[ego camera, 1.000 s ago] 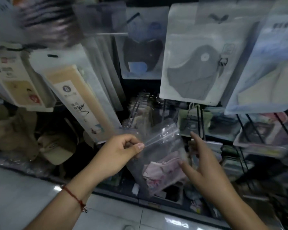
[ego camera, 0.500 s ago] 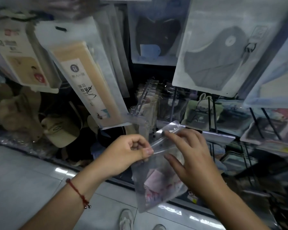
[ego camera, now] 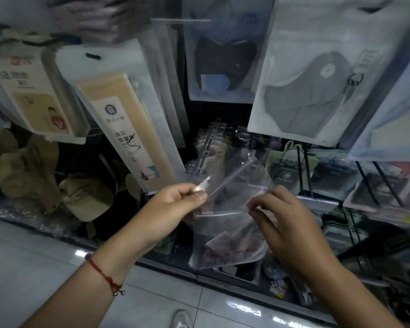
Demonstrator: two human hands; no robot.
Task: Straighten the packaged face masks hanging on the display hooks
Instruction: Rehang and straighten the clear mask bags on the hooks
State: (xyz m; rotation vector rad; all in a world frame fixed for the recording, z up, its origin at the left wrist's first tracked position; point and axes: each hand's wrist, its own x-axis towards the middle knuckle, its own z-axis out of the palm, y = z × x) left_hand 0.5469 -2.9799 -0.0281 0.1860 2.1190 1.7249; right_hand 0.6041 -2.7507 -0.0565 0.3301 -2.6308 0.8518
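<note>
A clear plastic bag (ego camera: 225,230) with a pink and white face mask at its bottom hangs between my hands in front of the display. My left hand (ego camera: 173,209) pinches the bag's top left corner between thumb and forefinger. My right hand (ego camera: 287,221) pinches the top right edge of the same bag. Its top flap stands up and is folded over. Behind it, a row of small packaged masks (ego camera: 211,147) hangs on a display hook. Larger mask packages hang above: a black mask pack (ego camera: 223,67) and a grey mask pack (ego camera: 308,95).
Beige boxed packs (ego camera: 133,129) hang tilted at the left. Beige caps (ego camera: 88,197) lie on a low shelf at the left. Wire hooks (ego camera: 303,171) with more packets fill the right side. A glossy tiled floor (ego camera: 45,268) lies below, with a shoe (ego camera: 180,318) at the bottom edge.
My right hand moved from the bag's lower right up to its top edge, then slid rightward to pinch the top right corner. The view tilted down and the bag's top spread wider.
</note>
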